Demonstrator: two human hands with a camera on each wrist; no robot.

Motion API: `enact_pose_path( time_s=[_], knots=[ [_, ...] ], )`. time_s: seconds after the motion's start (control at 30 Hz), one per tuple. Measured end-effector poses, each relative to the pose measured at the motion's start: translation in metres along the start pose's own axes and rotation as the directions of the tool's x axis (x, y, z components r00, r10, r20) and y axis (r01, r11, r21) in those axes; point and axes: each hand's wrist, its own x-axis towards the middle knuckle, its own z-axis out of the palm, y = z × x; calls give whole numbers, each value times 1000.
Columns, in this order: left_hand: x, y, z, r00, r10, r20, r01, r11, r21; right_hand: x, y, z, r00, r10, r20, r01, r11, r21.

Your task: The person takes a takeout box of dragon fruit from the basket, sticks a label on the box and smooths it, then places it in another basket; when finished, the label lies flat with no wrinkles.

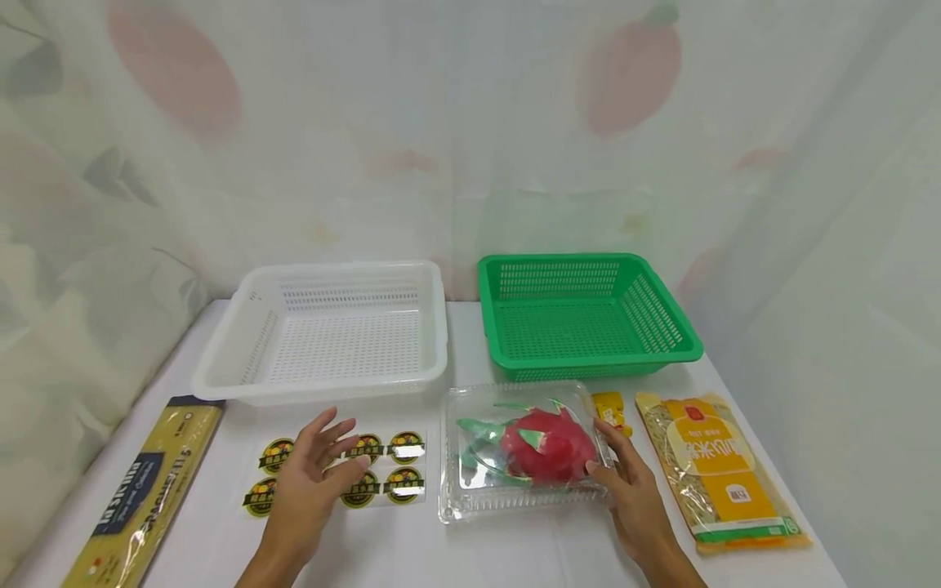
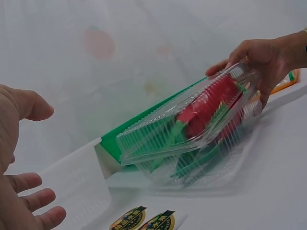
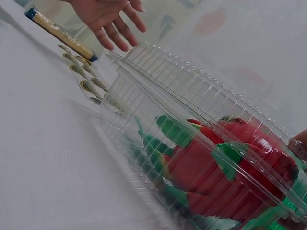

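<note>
My right hand point(image 1: 631, 494) grips one clear box point(image 1: 470, 407) by its right end, one dragon fruit point(image 1: 551, 449) inside.
My left hand point(image 1: 316, 469), fingers loose and empty, is over one sticker sheet point(image 1: 384, 466); around lie one yellow packet point(image 1: 610, 412), one noodle bag point(image 1: 716, 469), one spaghetti pack point(image 1: 150, 486), one white basket point(image 1: 323, 392), one green basket point(image 1: 599, 360).

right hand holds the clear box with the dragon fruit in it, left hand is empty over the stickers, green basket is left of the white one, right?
Not quite: in the head view the green basket is right of the white basket. The right hand does hold the clear box with the dragon fruit in it, and the left hand is empty over the stickers.
</note>
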Motion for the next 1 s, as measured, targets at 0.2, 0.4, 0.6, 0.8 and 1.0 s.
enact_pose_path(
  time_s=[0.2, 0.4, 0.6, 0.8, 1.0],
  knots=[
    [0, -1, -8, 999, -33, -30, 34, 999, 38, 0, 3, -2, 1000, -3, -2, 3, 1000, -15],
    [2, -6, -18, 996, -16, -87, 25, 995, 98, 0, 5, -2, 1000, -6, 3, 6, 1000, -18],
    [4, -12, -26, 989, -11, -147, 31, 991, 132, 0, 5, -2, 1000, -3, -3, 3, 1000, -14],
    [6, -14, -31, 978, -14, -207, 32, 996, 84, 0, 5, -2, 1000, -6, -3, 6, 1000, -7],
    [8, -14, -38, 966, -25, -257, 44, 997, 66, 0, 6, -2, 1000, -10, 0, 10, 1000, -8]
  ],
)
